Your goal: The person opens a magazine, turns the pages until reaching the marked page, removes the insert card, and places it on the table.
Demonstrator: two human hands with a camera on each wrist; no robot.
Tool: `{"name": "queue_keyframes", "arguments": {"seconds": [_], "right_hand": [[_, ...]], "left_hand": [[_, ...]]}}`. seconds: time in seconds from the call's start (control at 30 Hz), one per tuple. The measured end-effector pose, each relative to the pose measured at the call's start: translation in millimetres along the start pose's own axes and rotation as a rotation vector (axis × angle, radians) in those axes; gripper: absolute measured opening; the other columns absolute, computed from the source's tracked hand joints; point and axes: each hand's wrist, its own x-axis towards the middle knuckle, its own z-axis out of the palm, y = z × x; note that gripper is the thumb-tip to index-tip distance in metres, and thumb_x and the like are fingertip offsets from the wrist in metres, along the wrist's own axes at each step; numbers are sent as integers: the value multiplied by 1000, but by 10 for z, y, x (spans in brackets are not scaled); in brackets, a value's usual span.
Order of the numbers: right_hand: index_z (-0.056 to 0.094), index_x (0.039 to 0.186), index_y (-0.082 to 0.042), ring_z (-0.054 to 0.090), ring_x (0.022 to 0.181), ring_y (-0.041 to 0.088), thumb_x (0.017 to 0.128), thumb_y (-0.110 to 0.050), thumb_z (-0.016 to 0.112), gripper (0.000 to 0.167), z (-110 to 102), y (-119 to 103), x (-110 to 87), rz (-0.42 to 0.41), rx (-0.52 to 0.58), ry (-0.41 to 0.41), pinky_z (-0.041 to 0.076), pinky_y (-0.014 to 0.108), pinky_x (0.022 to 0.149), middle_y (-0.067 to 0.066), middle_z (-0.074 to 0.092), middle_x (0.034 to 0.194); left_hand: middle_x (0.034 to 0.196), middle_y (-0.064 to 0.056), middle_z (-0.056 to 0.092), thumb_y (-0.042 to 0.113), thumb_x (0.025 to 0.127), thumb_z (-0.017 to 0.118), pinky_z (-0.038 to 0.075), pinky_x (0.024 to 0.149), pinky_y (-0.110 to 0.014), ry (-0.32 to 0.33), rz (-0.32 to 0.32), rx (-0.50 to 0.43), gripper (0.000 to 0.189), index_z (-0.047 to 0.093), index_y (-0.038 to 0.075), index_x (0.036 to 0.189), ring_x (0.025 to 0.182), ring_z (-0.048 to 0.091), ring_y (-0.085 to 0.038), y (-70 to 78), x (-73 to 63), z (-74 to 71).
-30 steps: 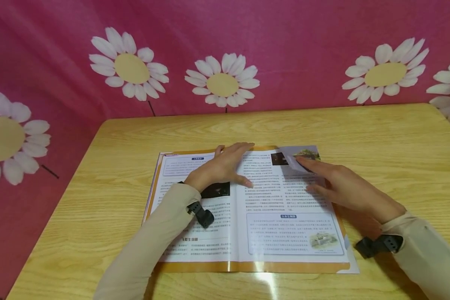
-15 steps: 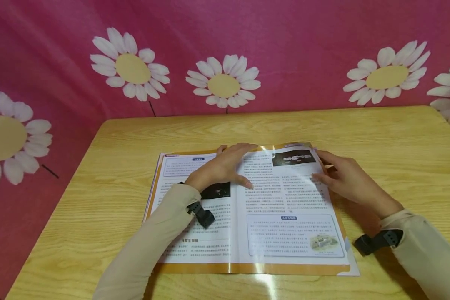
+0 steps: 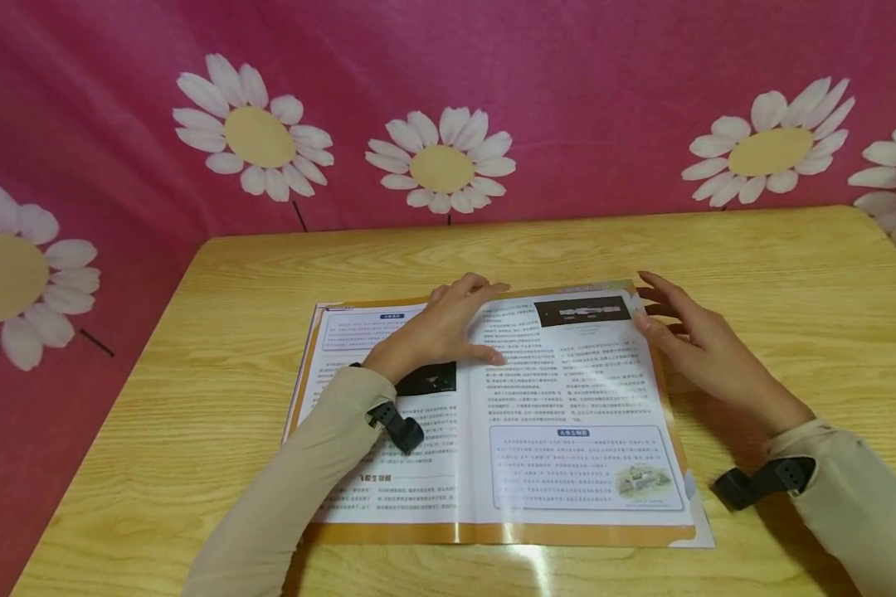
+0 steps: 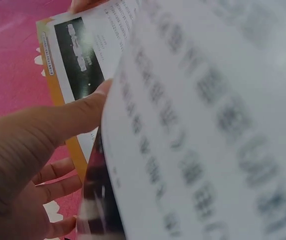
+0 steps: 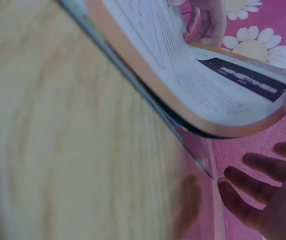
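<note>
An open magazine (image 3: pixel 478 497) lies on the table, its printed text upside down in the head view. My left hand (image 3: pixel 440 327) rests across the left page near the spine. Its thumb reaches over the page, and its fingers extend past the top edge. In the left wrist view a blurred curved page (image 4: pixel 197 125) fills the right side, beside the left thumb (image 4: pixel 83 110). My right hand (image 3: pixel 698 344) is at the top right corner, its thumb touching the raised page (image 5: pixel 202 100). In the right wrist view the right fingers (image 5: pixel 252 185) are spread below that page, apart from it.
The light wooden table (image 3: pixel 194 373) extends around the magazine. Behind it hangs a pink cloth (image 3: pixel 567 91) with large white daisies. Black wrist straps (image 3: pixel 765 485) with small devices sit over beige sleeves (image 3: pixel 291 473).
The right hand has moved from over the top right of the page outward to its corner, fingers now spread. A bent corner has dropped, showing the whole dark picture. The left hand has barely shifted.
</note>
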Motion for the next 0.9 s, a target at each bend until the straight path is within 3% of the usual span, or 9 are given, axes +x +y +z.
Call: {"name": "queue_keyframes", "arguments": {"seconds": [0.07,0.2,0.3,0.47,0.53,0.63,0.7,0.77,0.9], "right_hand": [[20,155,-27,44,129,39,104,-24,46,58,-7,-9,-6,5,5,9,40,43,97,16,38,150],[24,154,-28,45,129,41,106,-22,38,51,-17,-9,-14,-24,6,55,36,18,98,14,39,149],[27,154,-25,45,129,41,107,-22,33,48,-27,-3,-26,-37,19,88,32,10,93,14,40,149],[32,152,-19,46,127,40,108,-22,26,45,-32,13,-41,-41,35,92,32,8,90,14,41,148],[35,151,-15,45,128,41,108,-23,25,45,-33,21,-39,-46,34,74,30,6,91,15,42,148],[40,148,-11,44,130,40,108,-24,26,44,-31,30,-25,-46,19,21,27,4,93,17,44,146],[41,147,-9,42,132,39,108,-25,28,44,-24,33,-6,-51,-16,-21,26,8,99,17,44,146],[41,147,-7,40,133,39,107,-25,32,44,-14,35,11,-55,-58,-61,30,22,107,19,43,147],[38,147,-5,31,137,43,105,-29,43,50,9,28,44,-62,-140,-149,27,59,106,23,36,150]], "left_hand": [[142,-8,37,49,77,78,21,110,-47,-2,14,20,91,34,18,151,127,40,-22,-6,-10,1],[145,-7,35,48,82,74,21,110,-45,-13,32,26,83,36,20,150,128,39,-21,-22,-26,4],[147,-6,35,46,84,73,21,110,-46,-13,44,23,77,39,18,147,132,37,-20,-29,-26,9],[147,-5,41,50,85,69,16,113,-48,-23,60,-8,76,41,10,144,138,34,-18,-27,-25,5],[145,-4,45,56,88,62,12,114,-48,-39,70,-44,75,41,10,143,137,37,-16,-34,-40,-1],[140,-1,51,68,91,37,8,115,-47,-56,95,-115,76,42,12,142,130,45,-12,-55,-82,-17],[138,-2,53,73,90,21,6,115,-47,-54,117,-150,84,43,11,142,128,47,-12,-67,-112,-26],[138,-2,54,75,86,10,5,115,-46,-46,130,-166,93,44,10,142,127,48,-13,-75,-134,-31],[134,-2,56,73,88,9,9,115,-44,-15,140,-154,90,49,10,138,123,51,-13,-76,-149,-24]]}}
